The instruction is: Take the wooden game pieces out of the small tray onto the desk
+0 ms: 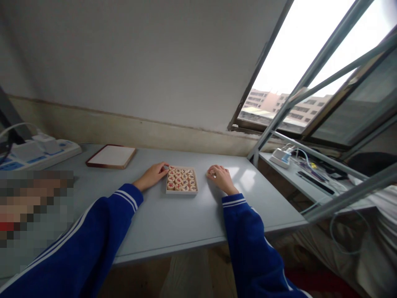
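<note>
A shallow light-coloured box [182,192] stands on the grey desk, filled with rows of round wooden Chinese chess pieces [185,182] marked in red and dark characters. At the box's upper left corner, my left hand [152,175] holds its edge between thumb and fingers. To the right of the box, my right hand [222,179] is closed with bent fingers just above the desk. A round wooden chess piece [211,174] shows at its fingertips, partly hidden by them.
The box lid [112,156] lies behind my left arm near the wall. A power strip [66,151] with plugs sits at the far left. On the right, a metal bed frame [281,111] rises beside the desk [173,225], with a second table [305,182] holding chargers and cables beyond it.
</note>
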`<action>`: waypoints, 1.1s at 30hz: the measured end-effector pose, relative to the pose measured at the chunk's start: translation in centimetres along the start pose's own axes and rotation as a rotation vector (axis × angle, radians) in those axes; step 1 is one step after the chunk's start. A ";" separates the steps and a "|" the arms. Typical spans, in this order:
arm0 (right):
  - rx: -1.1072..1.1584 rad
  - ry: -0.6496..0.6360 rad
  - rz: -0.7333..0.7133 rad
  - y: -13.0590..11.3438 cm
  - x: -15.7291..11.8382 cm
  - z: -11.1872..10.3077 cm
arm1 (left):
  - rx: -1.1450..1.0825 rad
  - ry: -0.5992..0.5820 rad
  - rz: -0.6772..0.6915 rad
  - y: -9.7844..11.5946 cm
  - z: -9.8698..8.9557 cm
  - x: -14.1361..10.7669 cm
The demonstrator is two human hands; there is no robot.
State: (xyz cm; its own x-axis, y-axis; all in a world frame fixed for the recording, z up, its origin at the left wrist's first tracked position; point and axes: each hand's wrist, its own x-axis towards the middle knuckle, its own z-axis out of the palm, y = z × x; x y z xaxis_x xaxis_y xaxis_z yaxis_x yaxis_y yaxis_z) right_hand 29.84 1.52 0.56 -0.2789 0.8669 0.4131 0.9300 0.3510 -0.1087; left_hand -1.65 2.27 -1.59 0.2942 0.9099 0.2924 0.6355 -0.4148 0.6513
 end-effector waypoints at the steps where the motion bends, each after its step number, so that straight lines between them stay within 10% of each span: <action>1: -0.011 -0.001 0.040 0.6 -0.1 0.1 | 0.001 0.000 0.002 0.0 0.0 0.0; 10: -0.030 0.067 0.151 1.5 -0.2 0.0 | -0.016 0.009 0.008 0.4 -0.2 -0.3; 17: 0.245 -0.164 -0.326 -5.6 1.9 -0.4 | -0.011 0.009 0.002 0.7 -0.2 -0.4; 23: 0.295 -0.216 -0.389 -10.5 2.5 0.9 | -0.029 0.018 0.015 0.9 -0.3 -0.5; 33: 0.157 0.060 -0.151 -6.7 1.1 -1.2 | -0.023 0.003 0.027 0.9 -0.5 -0.6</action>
State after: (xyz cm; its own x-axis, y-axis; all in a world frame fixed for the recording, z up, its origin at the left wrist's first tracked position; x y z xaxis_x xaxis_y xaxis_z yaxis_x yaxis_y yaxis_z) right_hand 23.61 -0.24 2.81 -0.3930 0.7795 0.4878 0.8287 0.5301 -0.1795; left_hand -1.55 1.37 -0.82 0.3090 0.8982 0.3126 0.6103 -0.4394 0.6592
